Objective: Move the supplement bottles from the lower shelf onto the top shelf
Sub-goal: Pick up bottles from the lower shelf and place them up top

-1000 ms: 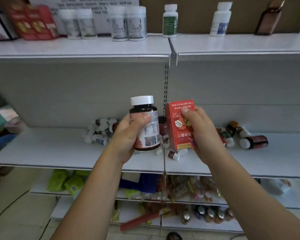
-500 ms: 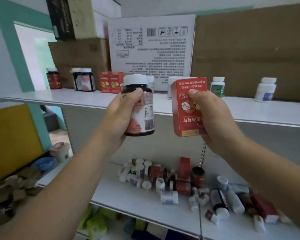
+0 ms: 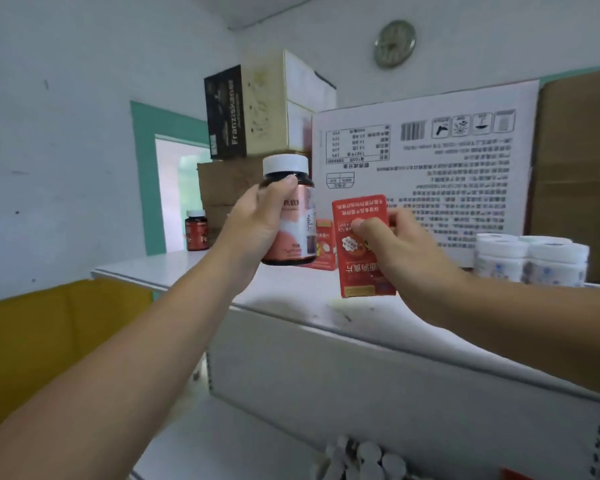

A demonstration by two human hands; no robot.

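The bottle (image 3: pixel 300 233) is gripped round its body by the left hand (image 3: pixel 257 223), a box (image 3: pixel 361 271) pinched by the right hand (image 3: pixel 399 247), both above the top shelf (image 3: pixel 187 268) front edge. Bottle judged rigid, smooth, light; mid-body hold advised

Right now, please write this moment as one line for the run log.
left hand: holds dark white-capped bottle | right hand: holds red cardboard box | both: over white top shelf, not yet released
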